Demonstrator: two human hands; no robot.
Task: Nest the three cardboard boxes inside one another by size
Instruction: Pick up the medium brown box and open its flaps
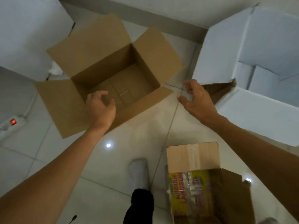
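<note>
A plain brown cardboard box (90, 50) stands open on the tiled floor at centre left, all four flaps spread and nothing inside. My left hand (101, 109) hovers over its near flap, fingers curled, holding nothing. A big white box (223, 50) with open flaps fills the right side. My right hand (198, 101) reaches between the brown box and the white box, fingers apart and empty. A smaller printed box (192, 160) with yellow lettering and tape lies at the bottom right.
A white power strip (13, 122) with a lit red switch lies on the floor at the left. A white panel (27, 34) stands at the top left. My foot in a white sock (139, 172) is at bottom centre.
</note>
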